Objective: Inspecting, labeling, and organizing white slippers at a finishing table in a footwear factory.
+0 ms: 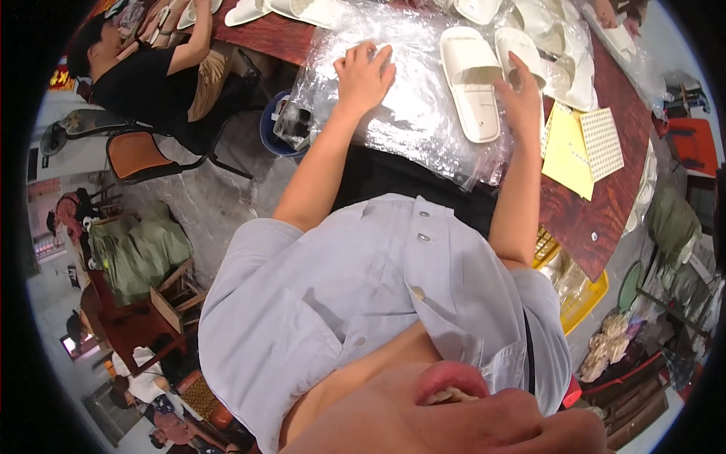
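My left hand [364, 78] rests on a stack of clear plastic bags [414, 94], its fingers spread and nothing held. A white open-toed slipper [479, 117] lies on the bags, its strap toward the far side. Beside it on the right is a second white slipper [514, 42]. Between the two is my right hand [522, 102], thumb by the first slipper's edge and fingers apart over the second one. Whether those fingers press on the second slipper I cannot tell. To the right of that hand lie a yellow sheet [571, 155] and a pale sheet of small stickers [603, 144].
More white slippers [578, 79] in clear wrapping pile up at the far right of the dark red table [582, 219]. A blue bin [274, 125] stands left of the table, a yellow basket [586, 306] under its right side. A co-worker [144, 83] sits at the far left.
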`<control>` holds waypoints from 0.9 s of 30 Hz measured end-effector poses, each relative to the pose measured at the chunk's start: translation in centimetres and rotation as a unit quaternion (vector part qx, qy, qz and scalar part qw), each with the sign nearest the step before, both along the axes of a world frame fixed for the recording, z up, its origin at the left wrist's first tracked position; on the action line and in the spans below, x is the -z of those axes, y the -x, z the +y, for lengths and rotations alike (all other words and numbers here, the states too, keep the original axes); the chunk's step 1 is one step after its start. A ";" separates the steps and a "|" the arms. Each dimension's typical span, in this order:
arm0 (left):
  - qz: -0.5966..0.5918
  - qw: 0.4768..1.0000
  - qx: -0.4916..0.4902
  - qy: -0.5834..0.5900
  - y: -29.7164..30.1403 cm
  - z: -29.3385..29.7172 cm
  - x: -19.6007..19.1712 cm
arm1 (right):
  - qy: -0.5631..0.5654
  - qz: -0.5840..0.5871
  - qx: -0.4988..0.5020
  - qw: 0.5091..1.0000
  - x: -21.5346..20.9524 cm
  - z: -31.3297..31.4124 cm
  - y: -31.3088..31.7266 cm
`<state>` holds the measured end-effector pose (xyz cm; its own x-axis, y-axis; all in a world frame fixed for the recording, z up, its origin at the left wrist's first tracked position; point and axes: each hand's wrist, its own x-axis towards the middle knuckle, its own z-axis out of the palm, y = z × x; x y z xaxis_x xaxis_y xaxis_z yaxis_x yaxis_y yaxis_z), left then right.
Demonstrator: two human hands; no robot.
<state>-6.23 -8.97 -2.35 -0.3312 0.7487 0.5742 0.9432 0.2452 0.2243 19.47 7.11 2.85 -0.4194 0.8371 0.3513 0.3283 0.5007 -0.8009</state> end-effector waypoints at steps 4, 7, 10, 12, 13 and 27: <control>0.016 1.000 0.003 -0.004 0.2 0.3 0.1 | 0.118 0.122 0.038 0.985 -1.1 -0.6 -4.3; 0.007 1.000 0.008 0.010 -0.1 0.0 0.1 | 0.174 0.184 0.068 0.965 -1.4 -2.8 -6.3; -0.013 1.000 0.011 0.026 0.1 -0.2 0.1 | 0.189 0.215 0.069 0.956 -0.7 -4.2 -7.2; -0.022 0.999 0.015 0.035 0.5 -0.1 0.0 | 0.170 0.196 0.053 0.964 -0.2 -4.7 -7.5; -0.043 0.997 0.020 0.058 0.8 0.1 -0.2 | 0.173 0.195 0.056 0.964 -0.1 -5.0 -7.4; -0.040 0.983 0.176 -0.021 -3.0 2.4 -7.7 | -0.131 -0.100 -0.095 0.982 2.6 -8.0 -4.5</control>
